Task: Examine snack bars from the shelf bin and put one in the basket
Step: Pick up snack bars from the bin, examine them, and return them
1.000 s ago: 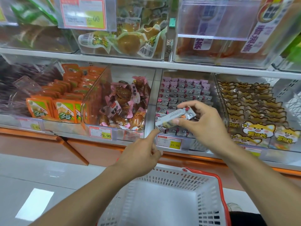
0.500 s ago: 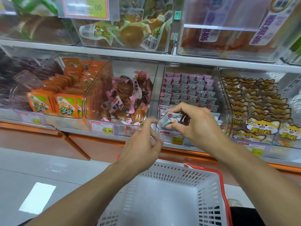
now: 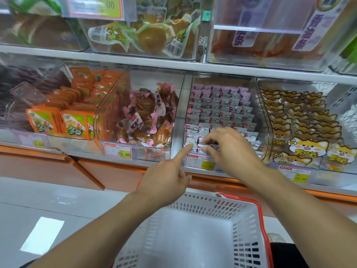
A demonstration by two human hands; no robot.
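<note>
A clear shelf bin (image 3: 265, 120) holds rows of small snack bars (image 3: 222, 111) in pink and white wrappers. My right hand (image 3: 231, 149) reaches into the bin's front and pinches one snack bar (image 3: 201, 148) between thumb and fingers, low among the front rows. My left hand (image 3: 168, 176) is just left of it, index finger stretched out with its tip at the bin's front left corner and the other fingers curled, holding nothing. Below both arms sits the white basket (image 3: 249, 203) with a red rim, with nothing visible inside.
Left of the snack bars stands a bin of brown snacks in pink wrappers (image 3: 146, 117), then orange packets (image 3: 73, 113). Right of them are cat-print packets (image 3: 301, 132). Yellow price tags (image 3: 207, 165) line the shelf edge. More bins fill the upper shelf (image 3: 173, 62).
My right hand has lowered the snack bar from in front of the shelf down into the front of the bin. My left index finger has moved up to the bin's corner.
</note>
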